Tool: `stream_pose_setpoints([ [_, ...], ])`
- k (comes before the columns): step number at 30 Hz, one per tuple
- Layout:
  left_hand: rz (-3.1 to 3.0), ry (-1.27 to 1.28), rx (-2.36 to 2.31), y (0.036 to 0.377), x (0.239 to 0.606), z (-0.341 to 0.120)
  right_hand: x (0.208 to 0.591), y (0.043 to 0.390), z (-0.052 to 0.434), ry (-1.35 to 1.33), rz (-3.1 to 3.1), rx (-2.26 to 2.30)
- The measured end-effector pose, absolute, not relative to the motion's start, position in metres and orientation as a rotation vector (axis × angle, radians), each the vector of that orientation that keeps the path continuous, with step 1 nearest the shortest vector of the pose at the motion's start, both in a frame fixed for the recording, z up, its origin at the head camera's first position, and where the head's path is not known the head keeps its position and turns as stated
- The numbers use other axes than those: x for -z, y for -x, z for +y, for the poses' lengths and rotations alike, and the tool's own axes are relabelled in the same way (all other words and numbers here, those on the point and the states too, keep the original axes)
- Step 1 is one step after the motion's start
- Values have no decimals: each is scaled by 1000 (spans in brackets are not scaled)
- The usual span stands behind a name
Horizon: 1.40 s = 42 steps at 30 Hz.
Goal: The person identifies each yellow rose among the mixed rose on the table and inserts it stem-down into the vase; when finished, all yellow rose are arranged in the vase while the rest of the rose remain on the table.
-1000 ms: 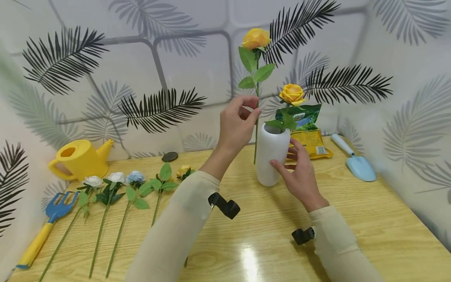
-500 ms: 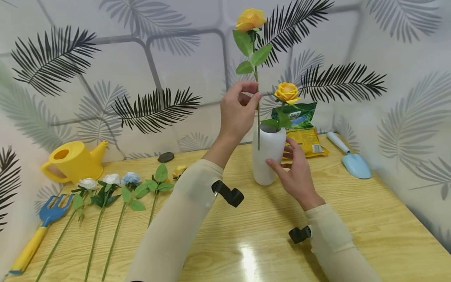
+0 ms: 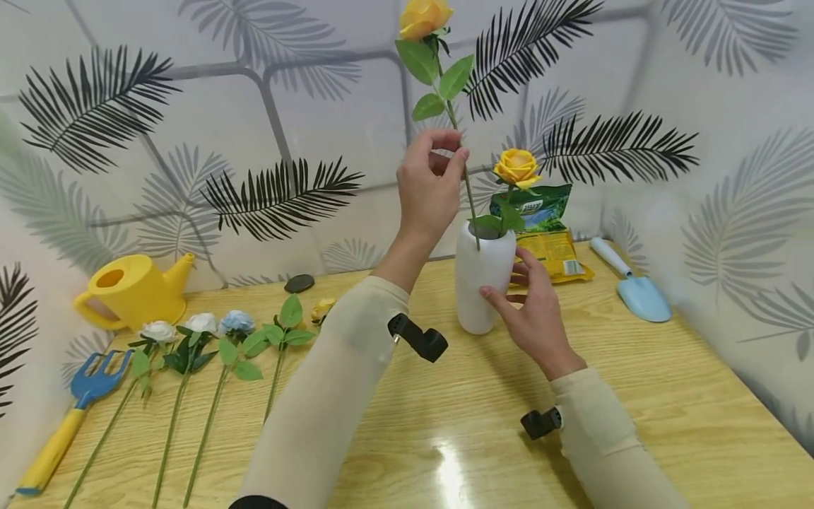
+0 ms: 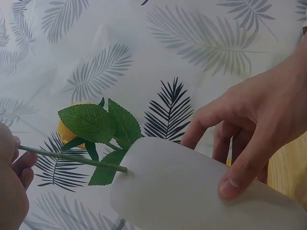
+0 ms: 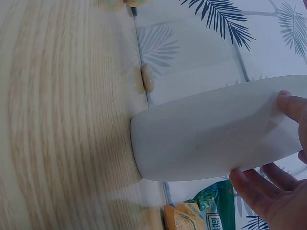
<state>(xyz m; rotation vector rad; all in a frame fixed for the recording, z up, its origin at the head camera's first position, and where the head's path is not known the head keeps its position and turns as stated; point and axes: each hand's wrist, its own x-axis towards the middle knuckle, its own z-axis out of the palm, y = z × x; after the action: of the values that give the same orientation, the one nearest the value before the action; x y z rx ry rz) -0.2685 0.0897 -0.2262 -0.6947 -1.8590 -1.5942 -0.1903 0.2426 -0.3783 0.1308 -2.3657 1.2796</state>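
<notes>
Yellow rose [image 3: 425, 20]: we pinch its stem [image 3: 471, 194] in our left hand [image 3: 429, 184], tip [image 3: 478, 246] outside the one white vase [image 3: 474, 283] our right hand [image 3: 535, 311] grips. We judge this as insertion; next, clear the rim and lower. We count one other rose [image 3: 516, 168] standing inside, two white flowers [image 3: 157, 331] [image 3: 202, 323] and one blue flower [image 3: 237, 321] lying left; yellow ones [image 3: 322, 311], half-hidden, are uncountable.

Long, plain cream sleeves [image 3: 324, 382]
On each one, near the cuff [image 3: 375, 300], sits a small black camera [image 3: 416, 337] with a rounded end.

A yellow rose [image 3: 425, 20] tilts above an upright white vase [image 3: 482, 283], stem tip [image 3: 478, 244] just outside the rim [image 3: 496, 237].
</notes>
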Motion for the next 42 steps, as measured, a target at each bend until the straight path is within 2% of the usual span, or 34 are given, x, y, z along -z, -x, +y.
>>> stream_pose_setpoints([
  [17, -1787, 684, 1558, 270, 221, 93, 378, 190, 242, -109, -2384, -1279],
  [42, -2059, 845, 1467, 277, 265, 97, 376, 189, 243, -129, -2379, -1297],
])
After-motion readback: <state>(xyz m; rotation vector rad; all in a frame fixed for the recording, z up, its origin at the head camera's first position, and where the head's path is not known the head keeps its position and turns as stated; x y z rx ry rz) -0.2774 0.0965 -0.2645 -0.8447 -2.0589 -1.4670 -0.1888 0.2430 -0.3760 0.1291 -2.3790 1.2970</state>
